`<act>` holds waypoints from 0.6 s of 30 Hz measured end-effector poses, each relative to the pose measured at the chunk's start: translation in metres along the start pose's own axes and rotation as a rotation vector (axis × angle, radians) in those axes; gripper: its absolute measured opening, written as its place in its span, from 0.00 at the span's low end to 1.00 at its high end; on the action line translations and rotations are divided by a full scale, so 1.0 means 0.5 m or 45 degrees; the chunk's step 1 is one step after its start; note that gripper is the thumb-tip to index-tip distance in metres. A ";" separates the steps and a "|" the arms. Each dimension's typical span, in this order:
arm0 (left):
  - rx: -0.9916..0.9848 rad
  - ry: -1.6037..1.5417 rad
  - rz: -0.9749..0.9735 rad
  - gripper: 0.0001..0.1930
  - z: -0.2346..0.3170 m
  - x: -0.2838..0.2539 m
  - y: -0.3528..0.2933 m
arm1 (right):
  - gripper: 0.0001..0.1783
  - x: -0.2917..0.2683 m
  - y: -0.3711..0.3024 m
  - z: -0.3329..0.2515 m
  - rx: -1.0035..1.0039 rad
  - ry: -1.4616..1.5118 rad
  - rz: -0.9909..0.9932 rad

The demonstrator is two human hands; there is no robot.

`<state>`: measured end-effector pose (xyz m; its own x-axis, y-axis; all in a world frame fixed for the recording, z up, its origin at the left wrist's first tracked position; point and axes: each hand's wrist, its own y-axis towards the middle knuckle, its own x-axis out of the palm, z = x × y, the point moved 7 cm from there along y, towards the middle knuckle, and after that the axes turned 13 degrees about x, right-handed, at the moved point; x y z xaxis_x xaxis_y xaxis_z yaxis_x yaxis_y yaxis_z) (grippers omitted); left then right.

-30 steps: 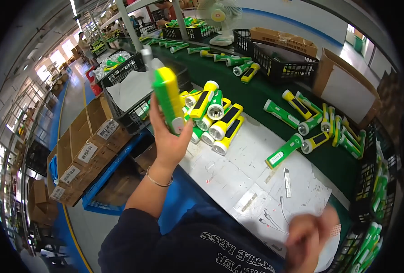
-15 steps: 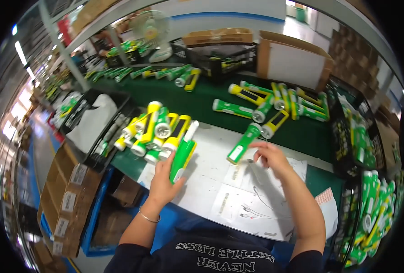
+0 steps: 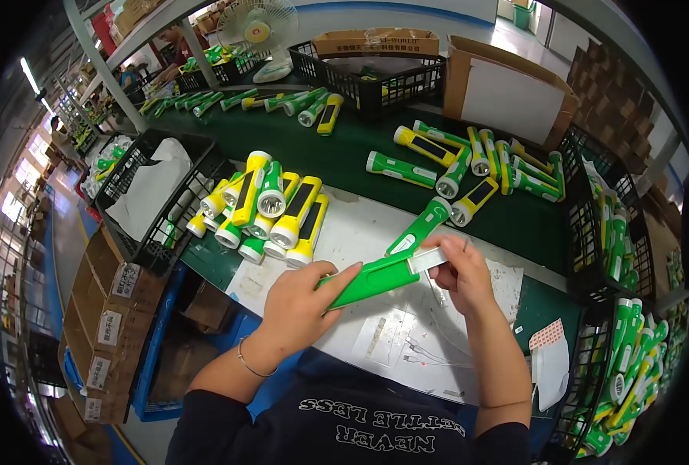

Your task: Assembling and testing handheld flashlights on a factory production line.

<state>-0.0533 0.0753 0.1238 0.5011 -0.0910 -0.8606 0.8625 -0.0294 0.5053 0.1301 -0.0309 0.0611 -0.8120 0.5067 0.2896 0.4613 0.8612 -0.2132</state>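
My left hand (image 3: 302,306) is wrapped round the body of a green flashlight (image 3: 375,280), held level above the white work board (image 3: 364,333). From its right end sticks a flat white end piece (image 3: 427,260), which the fingers of my right hand (image 3: 468,271) pinch. Just behind it another green flashlight (image 3: 422,226) lies slantwise, partly covered by the held one. Left of the board, next to my left hand, several yellow and green flashlights (image 3: 273,200) are heaped with their lenses toward me. Thin white cables (image 3: 429,355) lie on the board below my hands.
More flashlights (image 3: 402,167) lie on the green bench (image 3: 321,159) at the back right. Black crates stand at the left (image 3: 158,209), the back (image 3: 371,93) and the right (image 3: 604,225). A cardboard box (image 3: 507,93) and a fan (image 3: 257,31) are behind.
My left hand has swung the flashlight from upright at the left to level in the middle. My right hand has risen from the board and taken hold of its white end piece.
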 end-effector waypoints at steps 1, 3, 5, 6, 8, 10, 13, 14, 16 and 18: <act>0.051 -0.007 -0.014 0.29 0.013 -0.010 0.007 | 0.18 -0.001 0.001 0.018 0.051 0.215 -0.098; 0.064 -0.021 -0.045 0.27 0.022 -0.029 0.013 | 0.17 0.002 -0.001 0.036 0.115 0.515 -0.208; 0.079 -0.034 -0.073 0.26 0.027 -0.037 0.019 | 0.17 0.000 -0.008 0.048 0.121 0.555 -0.206; 0.091 -0.039 -0.099 0.26 0.030 -0.039 0.021 | 0.17 0.000 -0.012 0.051 0.119 0.595 -0.208; 0.098 -0.044 -0.124 0.26 0.036 -0.045 0.023 | 0.17 -0.002 -0.014 0.060 0.121 0.638 -0.253; 0.099 -0.071 -0.165 0.26 0.040 -0.045 0.026 | 0.17 -0.003 -0.014 0.066 0.119 0.681 -0.294; 0.078 -0.103 -0.205 0.27 0.040 -0.043 0.030 | 0.17 -0.011 -0.012 0.084 0.177 0.693 -0.223; 0.080 -0.102 -0.203 0.27 0.039 -0.041 0.029 | 0.17 -0.016 -0.010 0.092 0.173 0.678 -0.193; -0.033 -0.184 -0.309 0.27 0.013 -0.009 0.019 | 0.17 -0.019 -0.003 0.100 0.204 0.570 -0.045; -0.096 -0.155 -0.412 0.28 -0.025 0.036 -0.015 | 0.17 -0.010 0.007 0.113 0.267 0.328 0.124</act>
<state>-0.0498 0.0864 0.1037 0.1930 -0.2074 -0.9590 0.9802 -0.0033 0.1980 0.1153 -0.0325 0.0061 -0.6385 0.6026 0.4788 0.4273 0.7950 -0.4307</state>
